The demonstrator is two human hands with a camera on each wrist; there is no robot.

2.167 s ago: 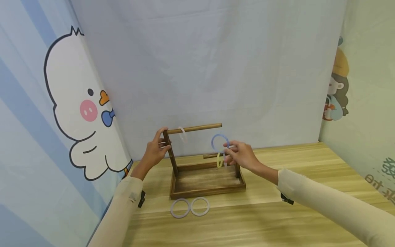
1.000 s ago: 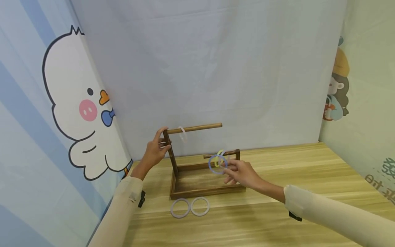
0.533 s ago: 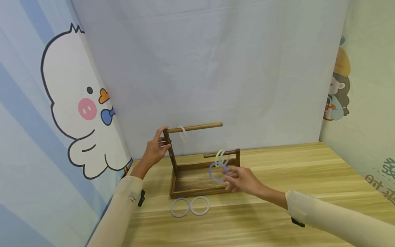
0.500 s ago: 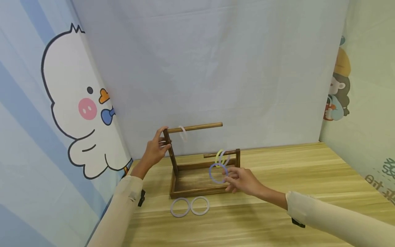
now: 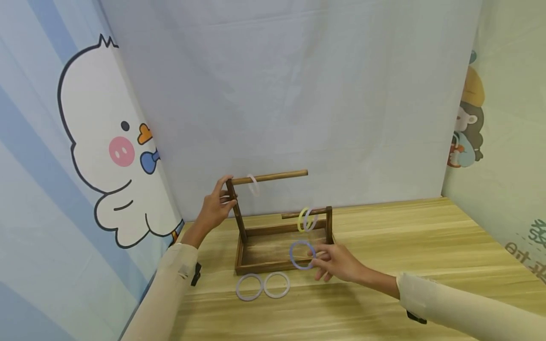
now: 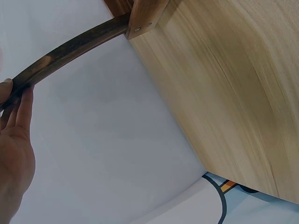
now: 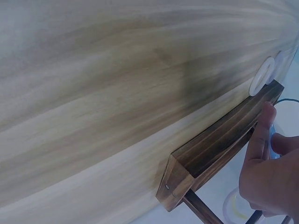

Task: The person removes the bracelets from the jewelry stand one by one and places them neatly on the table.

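Observation:
My right hand (image 5: 339, 263) pinches a blue ring (image 5: 292, 255) at its right side, over the front edge of a dark wooden rack (image 5: 273, 267) with a tray base. My left hand (image 5: 215, 208) grips the rack's tall left post (image 5: 238, 218) near its top, thumb on one side and fingers on the other. From the upper bar (image 5: 281, 176) hangs a whitish ring (image 5: 254, 185). A yellow ring (image 5: 301, 220) and a pale purple ring (image 5: 313, 225) hang on the short lower bar (image 5: 292, 215). In the right wrist view the fingers mostly hide the blue ring.
Two pale rings, a purplish one (image 5: 237, 289) and a white one (image 5: 288, 285), lie flat side by side on the wooden table (image 5: 384, 303) before the rack. A grey-white curtain (image 5: 341, 94) stands behind, with printed cloth panels (image 5: 503, 118) at both sides.
My right hand has carried the blue ring down and toward me, from near the lower bar to the tray's front edge. The left hand stays on the post.

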